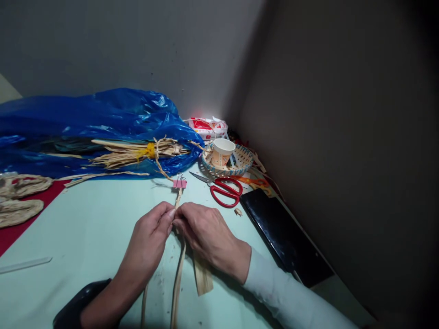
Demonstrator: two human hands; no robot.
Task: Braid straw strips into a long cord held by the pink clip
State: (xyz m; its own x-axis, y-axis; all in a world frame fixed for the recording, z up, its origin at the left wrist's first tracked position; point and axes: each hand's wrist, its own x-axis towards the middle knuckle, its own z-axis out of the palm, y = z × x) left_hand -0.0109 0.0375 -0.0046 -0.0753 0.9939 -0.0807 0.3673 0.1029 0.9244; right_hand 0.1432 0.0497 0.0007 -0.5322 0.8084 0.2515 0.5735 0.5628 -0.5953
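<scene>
My left hand [154, 228] and my right hand [206, 230] meet near the middle of the table, both closed in a pinch on a braid of dried plant fibre [178, 197]. Beyond my fingers the braid runs up to a pink binder clip [179, 184]. Long loose fibre strips [177, 283] trail from under my hands toward me. A broader, flat strip [203, 276] hangs out below my right hand. The fingertips cover the exact spot where the strips cross.
Red-handled scissors [226, 192] lie right of the clip. Behind them a paper cup [222, 153] stands in a woven basket [245, 160]. A black flat case [284, 237] lies at right. Tied fibre bundles [126, 153] rest on a blue plastic bag [120, 109]; woven soles [20, 205] lie left.
</scene>
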